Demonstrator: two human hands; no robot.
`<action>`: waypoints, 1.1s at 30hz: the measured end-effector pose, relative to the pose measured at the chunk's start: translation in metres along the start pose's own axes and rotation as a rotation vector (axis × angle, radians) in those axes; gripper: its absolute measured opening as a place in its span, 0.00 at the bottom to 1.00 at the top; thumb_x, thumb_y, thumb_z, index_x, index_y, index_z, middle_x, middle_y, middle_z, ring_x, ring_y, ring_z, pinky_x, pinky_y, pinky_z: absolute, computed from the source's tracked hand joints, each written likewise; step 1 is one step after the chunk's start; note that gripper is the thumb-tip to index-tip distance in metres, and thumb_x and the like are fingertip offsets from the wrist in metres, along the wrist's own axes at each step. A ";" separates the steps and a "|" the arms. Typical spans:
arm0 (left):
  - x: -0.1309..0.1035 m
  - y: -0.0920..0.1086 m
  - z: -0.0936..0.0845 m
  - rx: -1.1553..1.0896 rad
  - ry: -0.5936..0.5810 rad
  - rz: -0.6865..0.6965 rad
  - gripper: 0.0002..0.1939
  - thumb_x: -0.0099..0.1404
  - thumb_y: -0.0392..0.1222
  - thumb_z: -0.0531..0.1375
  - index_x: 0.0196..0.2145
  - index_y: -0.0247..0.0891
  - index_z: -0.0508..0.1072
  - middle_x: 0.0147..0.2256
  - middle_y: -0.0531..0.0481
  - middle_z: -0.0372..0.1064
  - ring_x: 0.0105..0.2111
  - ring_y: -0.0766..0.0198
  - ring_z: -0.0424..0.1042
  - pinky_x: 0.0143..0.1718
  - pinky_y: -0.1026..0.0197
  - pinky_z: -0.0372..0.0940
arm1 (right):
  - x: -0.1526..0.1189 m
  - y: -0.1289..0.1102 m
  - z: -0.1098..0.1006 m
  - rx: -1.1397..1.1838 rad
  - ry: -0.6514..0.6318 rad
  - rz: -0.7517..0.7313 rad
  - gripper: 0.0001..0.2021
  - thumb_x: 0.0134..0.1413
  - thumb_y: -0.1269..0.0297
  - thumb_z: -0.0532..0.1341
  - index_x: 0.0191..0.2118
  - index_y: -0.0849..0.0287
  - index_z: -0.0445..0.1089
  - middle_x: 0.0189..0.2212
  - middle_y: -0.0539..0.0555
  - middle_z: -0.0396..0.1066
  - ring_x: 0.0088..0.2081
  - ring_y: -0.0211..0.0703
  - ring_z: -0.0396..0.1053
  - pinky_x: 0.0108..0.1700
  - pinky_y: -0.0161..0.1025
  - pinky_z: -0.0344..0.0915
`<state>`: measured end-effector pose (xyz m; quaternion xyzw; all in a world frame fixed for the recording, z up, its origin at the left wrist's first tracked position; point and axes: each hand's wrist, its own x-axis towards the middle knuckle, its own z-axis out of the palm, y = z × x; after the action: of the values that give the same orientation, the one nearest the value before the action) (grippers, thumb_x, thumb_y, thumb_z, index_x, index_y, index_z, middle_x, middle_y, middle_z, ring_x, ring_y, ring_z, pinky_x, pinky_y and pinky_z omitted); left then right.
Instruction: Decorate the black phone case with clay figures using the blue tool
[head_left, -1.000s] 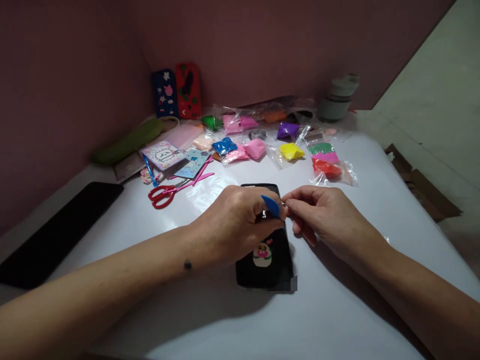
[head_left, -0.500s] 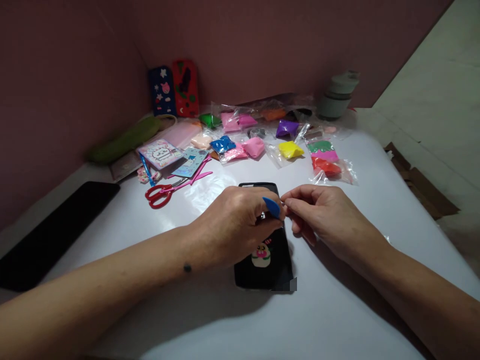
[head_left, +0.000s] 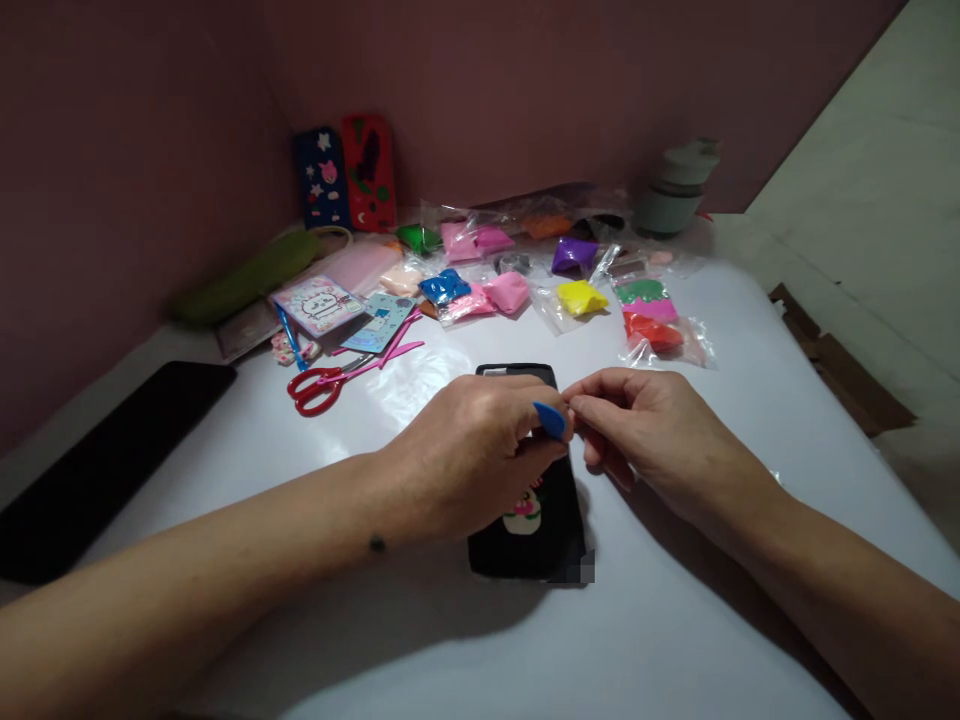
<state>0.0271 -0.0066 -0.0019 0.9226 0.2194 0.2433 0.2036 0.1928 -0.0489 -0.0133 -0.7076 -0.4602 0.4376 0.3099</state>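
A black phone case (head_left: 491, 555) lies flat on the white table, in front of me. On it sits a small white clay figure (head_left: 523, 514) with pink, green and red bits; my left hand partly covers it. Held over the case, my left hand (head_left: 472, 455) is closed on a blue plastic clay tool (head_left: 550, 420), whose flat rounded end sticks up between thumb and fingers. Its other end is hidden. My right hand (head_left: 649, 425) is beside the case's right edge, thumb and forefinger pinched close to the left fingertips. What they pinch, if anything, I cannot make out.
Bags of coloured clay, among them a yellow one (head_left: 582, 298), lie behind the case. Red-handled scissors (head_left: 315, 392), cards (head_left: 381, 322) and a dark slab (head_left: 112, 460) are on the left. Two decorated cases (head_left: 369, 175) lean on the wall, and a grey-green bottle (head_left: 675, 190) stands back right.
My left hand has shifted slightly right, and the blue tool's end has dipped a little down and to the right. My right hand stays almost where it was.
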 end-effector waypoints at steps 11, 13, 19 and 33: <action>-0.002 0.001 -0.002 0.004 -0.026 -0.025 0.05 0.59 0.27 0.60 0.28 0.31 0.74 0.26 0.53 0.69 0.24 0.73 0.65 0.24 0.71 0.59 | 0.001 0.001 -0.001 -0.006 0.001 0.004 0.06 0.50 0.65 0.58 0.30 0.58 0.71 0.13 0.47 0.67 0.13 0.31 0.57 0.17 0.31 0.52; -0.003 0.000 -0.002 0.009 -0.022 -0.023 0.05 0.59 0.27 0.60 0.29 0.32 0.74 0.26 0.53 0.69 0.24 0.73 0.65 0.24 0.71 0.59 | 0.000 0.001 -0.001 -0.010 0.002 -0.005 0.06 0.50 0.64 0.58 0.30 0.58 0.71 0.13 0.47 0.67 0.14 0.31 0.57 0.17 0.31 0.52; -0.002 -0.001 -0.001 0.007 -0.020 -0.019 0.05 0.59 0.28 0.59 0.29 0.33 0.74 0.26 0.54 0.69 0.24 0.73 0.65 0.24 0.71 0.59 | -0.002 -0.001 -0.002 -0.007 -0.009 -0.001 0.07 0.51 0.64 0.58 0.32 0.58 0.72 0.13 0.47 0.67 0.14 0.32 0.58 0.18 0.32 0.53; -0.002 -0.001 0.000 0.008 -0.041 -0.016 0.05 0.60 0.28 0.58 0.29 0.33 0.74 0.27 0.53 0.70 0.25 0.72 0.66 0.25 0.70 0.59 | -0.001 -0.002 -0.001 -0.017 -0.005 0.005 0.05 0.50 0.64 0.58 0.30 0.57 0.71 0.13 0.47 0.67 0.15 0.33 0.58 0.19 0.33 0.54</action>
<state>0.0253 -0.0067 -0.0026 0.9264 0.2236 0.2219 0.2063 0.1923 -0.0492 -0.0105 -0.7101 -0.4629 0.4363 0.3018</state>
